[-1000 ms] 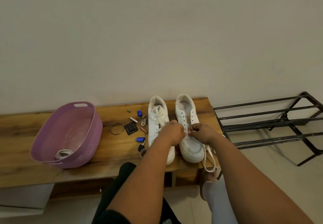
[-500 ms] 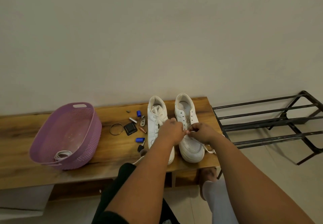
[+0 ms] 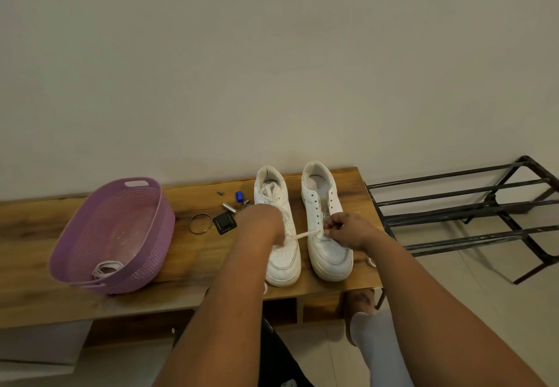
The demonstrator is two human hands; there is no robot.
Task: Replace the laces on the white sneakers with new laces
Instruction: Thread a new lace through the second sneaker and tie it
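Two white sneakers stand side by side on the wooden bench (image 3: 193, 253), toes toward me. The left sneaker (image 3: 281, 262) is laced; the right sneaker (image 3: 331, 253) shows bare eyelets higher up. A white lace (image 3: 305, 234) stretches taut from the right sneaker's lowest eyelets leftward across the gap. My left hand (image 3: 263, 223) grips that lace over the left sneaker. My right hand (image 3: 348, 231) pinches the lace at the right sneaker's lower eyelets. Another bit of lace (image 3: 370, 262) peeks out right of the shoe.
A purple plastic basket (image 3: 90, 253) on the bench's left holds a coiled white lace (image 3: 106, 267). Small items lie between basket and shoes: a ring (image 3: 200, 222), a black square case (image 3: 224, 222), a blue cap (image 3: 239, 196). A black metal shoe rack (image 3: 465, 214) stands right.
My left hand has pulled leftward, drawing the lace taut through the right sneaker's lowest eyelets. The loop that hung over the bench's front right edge has mostly been drawn up.
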